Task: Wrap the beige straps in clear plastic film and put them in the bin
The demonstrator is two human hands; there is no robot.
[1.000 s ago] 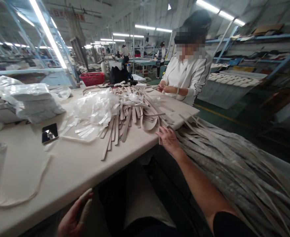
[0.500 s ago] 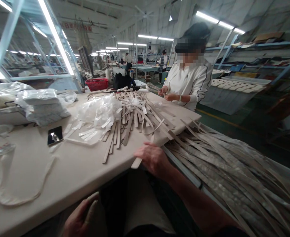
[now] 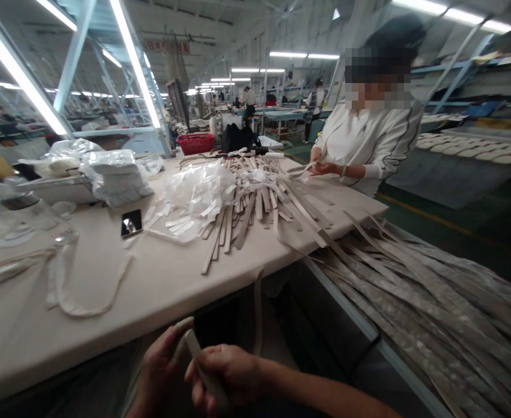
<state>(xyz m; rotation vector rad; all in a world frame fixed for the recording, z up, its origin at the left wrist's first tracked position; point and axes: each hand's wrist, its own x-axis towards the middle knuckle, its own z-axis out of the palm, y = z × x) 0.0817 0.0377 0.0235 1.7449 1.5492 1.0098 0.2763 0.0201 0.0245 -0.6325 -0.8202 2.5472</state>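
Observation:
My right hand [image 3: 225, 368] is closed around a flat beige fabric strap [image 3: 194, 348], below the table's front edge. The strap's squared end points up, close to the fingers of my left hand [image 3: 162, 360]. That left hand is curled, with something pale at its fingertips; whether this is a finger covering or another strap end does not show. Another length of strap [image 3: 258, 313] hangs over the table edge behind my right hand; I cannot tell if it joins the held one. On the table lies a pile of similar straps [image 3: 259, 200].
Clear plastic bags [image 3: 201, 194] lie beside the pile, left of it a phone [image 3: 132, 223] and a curved pale band [image 3: 85, 310]. Many long strips [image 3: 412, 290] fill the right side. Across the table [image 3: 159, 290], a person in white [image 3: 364, 139] handles a strap.
My right hand has come off the table edge, down and left to my left hand, bringing the strap. My view has turned left. The person opposite has lowered their strap toward the table.

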